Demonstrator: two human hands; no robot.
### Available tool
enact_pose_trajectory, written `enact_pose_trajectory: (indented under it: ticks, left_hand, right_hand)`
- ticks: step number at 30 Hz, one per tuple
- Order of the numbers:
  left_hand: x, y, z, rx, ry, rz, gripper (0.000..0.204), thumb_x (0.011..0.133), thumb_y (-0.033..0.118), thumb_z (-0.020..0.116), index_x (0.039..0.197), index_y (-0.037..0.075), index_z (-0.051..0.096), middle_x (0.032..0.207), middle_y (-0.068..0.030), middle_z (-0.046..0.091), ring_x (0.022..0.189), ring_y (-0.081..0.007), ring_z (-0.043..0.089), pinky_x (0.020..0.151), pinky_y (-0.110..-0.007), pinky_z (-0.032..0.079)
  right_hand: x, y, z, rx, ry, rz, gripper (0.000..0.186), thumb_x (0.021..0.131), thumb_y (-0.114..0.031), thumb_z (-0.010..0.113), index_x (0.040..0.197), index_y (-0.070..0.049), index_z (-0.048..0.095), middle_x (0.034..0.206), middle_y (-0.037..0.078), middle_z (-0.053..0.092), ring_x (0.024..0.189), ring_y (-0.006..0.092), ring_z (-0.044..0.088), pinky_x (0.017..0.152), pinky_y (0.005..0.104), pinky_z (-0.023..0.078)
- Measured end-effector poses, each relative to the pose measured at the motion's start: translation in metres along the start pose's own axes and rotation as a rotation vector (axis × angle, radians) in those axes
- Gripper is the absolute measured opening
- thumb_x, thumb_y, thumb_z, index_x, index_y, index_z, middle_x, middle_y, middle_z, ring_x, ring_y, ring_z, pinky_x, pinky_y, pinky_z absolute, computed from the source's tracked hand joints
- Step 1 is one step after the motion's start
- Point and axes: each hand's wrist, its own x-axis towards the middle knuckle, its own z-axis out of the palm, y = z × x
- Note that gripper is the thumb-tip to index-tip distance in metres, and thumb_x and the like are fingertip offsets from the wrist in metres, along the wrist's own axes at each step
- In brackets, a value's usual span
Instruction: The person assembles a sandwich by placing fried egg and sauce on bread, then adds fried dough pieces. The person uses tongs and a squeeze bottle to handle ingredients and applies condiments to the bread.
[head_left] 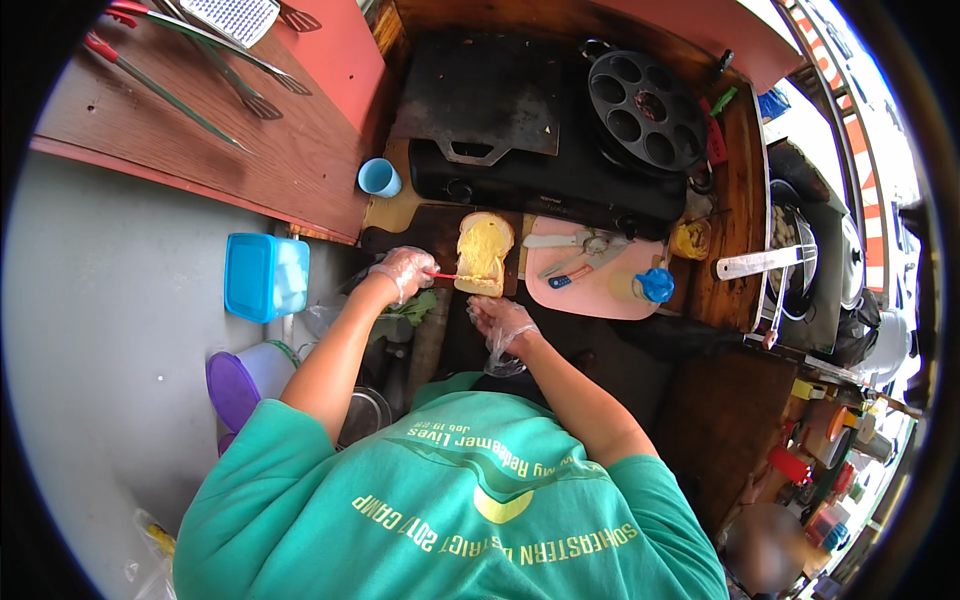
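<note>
Teal shirt cloth (470, 500) fills the lower middle of the view, with two bare forearms reaching up from it, each ending in a clear plastic glove. One slice of bread (484, 253), coated in yellow spread, lies on a dark board (432, 232) at the counter's front edge, just before the black griddle (480, 95). Left hand (404, 270) is closed around the red handle of a spreading tool (447, 276) whose tip touches the slice's left edge. Right hand (502, 322) hangs half open just below the bread, holding nothing, fingers loosely curled and apart from the slice. One pink cutting board (600, 290) sits just right of the bread, carrying a knife and a blue-capped bottle (653, 285). One blue cup (379, 177) stands left of the griddle, one blue lidded box (265, 276) farther left. Bare grey floor (110, 330) opens to the left.
</note>
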Motion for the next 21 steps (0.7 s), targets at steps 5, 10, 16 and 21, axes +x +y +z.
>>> enact_pose_trajectory:
  ticks: [5, 10, 16, 21]
  left_hand:
    - [-0.006, -0.009, -0.004, 0.051, 0.113, -0.004, 0.014, 0.086, 0.017, 0.074, 0.095, 0.006, 0.073, 0.095, -0.0140, 0.073, 0.096, -0.0354, 0.069, 0.085, -0.045, 0.055]
    - [-0.014, -0.006, 0.003, 0.043, 0.035, 0.026, 0.013, 0.085, 0.015, 0.075, 0.096, 0.008, 0.074, 0.095, -0.0132, 0.074, 0.096, -0.0341, 0.070, 0.085, -0.045, 0.056]
    - [-0.002, 0.003, 0.000, 0.045, 0.117, 0.079, 0.012, 0.085, 0.014, 0.076, 0.095, 0.007, 0.074, 0.093, -0.0134, 0.073, 0.094, -0.0341, 0.070, 0.084, -0.044, 0.056]
    - [-0.002, 0.001, -0.016, -0.036, 0.117, -0.008, 0.012, 0.085, 0.014, 0.075, 0.093, 0.007, 0.071, 0.091, -0.0143, 0.072, 0.095, -0.0344, 0.070, 0.084, -0.045, 0.056]
  right_hand:
    - [-0.010, -0.006, -0.002, -0.068, 0.023, -0.010, 0.012, 0.098, -0.010, 0.068, 0.109, -0.004, 0.066, 0.096, 0.002, 0.070, 0.083, 0.0120, 0.065, 0.071, 0.0268, 0.053]
    - [-0.011, -0.007, -0.007, -0.037, 0.071, -0.040, 0.014, 0.099, -0.009, 0.067, 0.111, -0.004, 0.064, 0.099, 0.004, 0.071, 0.082, 0.0127, 0.064, 0.069, 0.0273, 0.052]
    - [-0.006, -0.005, -0.026, -0.074, 0.026, -0.047, 0.017, 0.099, -0.008, 0.066, 0.116, -0.004, 0.063, 0.103, 0.004, 0.071, 0.084, 0.0126, 0.065, 0.071, 0.0277, 0.053]
    - [-0.002, -0.002, -0.038, -0.064, 0.009, -0.056, 0.025, 0.099, -0.008, 0.065, 0.123, -0.003, 0.059, 0.105, 0.006, 0.071, 0.084, 0.0134, 0.064, 0.071, 0.0289, 0.052]
